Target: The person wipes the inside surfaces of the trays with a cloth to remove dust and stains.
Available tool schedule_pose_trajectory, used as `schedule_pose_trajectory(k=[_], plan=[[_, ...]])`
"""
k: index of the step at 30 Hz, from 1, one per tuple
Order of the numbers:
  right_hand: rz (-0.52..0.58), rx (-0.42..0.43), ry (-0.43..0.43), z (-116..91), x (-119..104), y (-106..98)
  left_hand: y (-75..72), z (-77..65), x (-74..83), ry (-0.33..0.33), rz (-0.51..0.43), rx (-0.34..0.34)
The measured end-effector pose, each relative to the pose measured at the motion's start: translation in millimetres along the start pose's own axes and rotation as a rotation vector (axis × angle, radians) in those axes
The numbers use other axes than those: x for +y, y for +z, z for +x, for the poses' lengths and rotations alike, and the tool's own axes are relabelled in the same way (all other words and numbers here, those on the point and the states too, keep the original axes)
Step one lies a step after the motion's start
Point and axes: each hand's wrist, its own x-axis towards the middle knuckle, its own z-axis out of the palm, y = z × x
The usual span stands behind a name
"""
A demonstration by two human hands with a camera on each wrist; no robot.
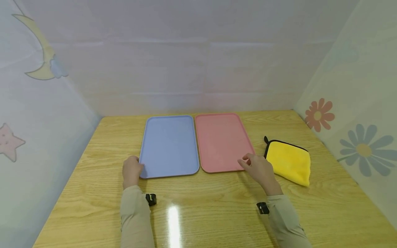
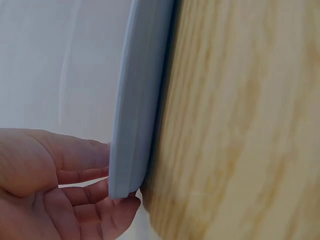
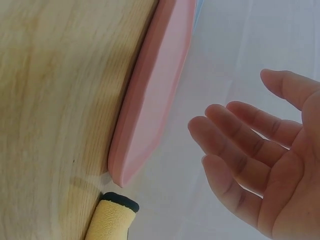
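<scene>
A flat blue tray (image 1: 169, 146) with a low raised rim lies on the wooden table, left of a matching pink tray (image 1: 224, 141). My left hand (image 1: 131, 169) pinches the near left corner of the blue tray, thumb over the rim and fingers at its outer side. In the left wrist view, the fingertips (image 2: 125, 212) curl at the end of the blue rim (image 2: 131, 125). My right hand (image 1: 256, 169) hovers over the near right corner of the pink tray, holding nothing. Its fingers (image 3: 240, 140) are loosely bent and apart from the pink rim in the right wrist view.
A folded yellow cloth (image 1: 288, 160) with black edging and a small black loop lies right of the pink tray, close to my right hand. White sheets with printed flowers, a moon and a star enclose the table (image 1: 211, 213) at the back and sides.
</scene>
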Motion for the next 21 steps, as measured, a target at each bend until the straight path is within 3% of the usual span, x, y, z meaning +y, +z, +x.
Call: schedule_pose_trajectory(k=[21], plan=[[0.031, 0.003, -0.005, -1.9, -1.4, 1.4, 2.1, 4.2, -2.2, -0.016, -0.045, -0.024]])
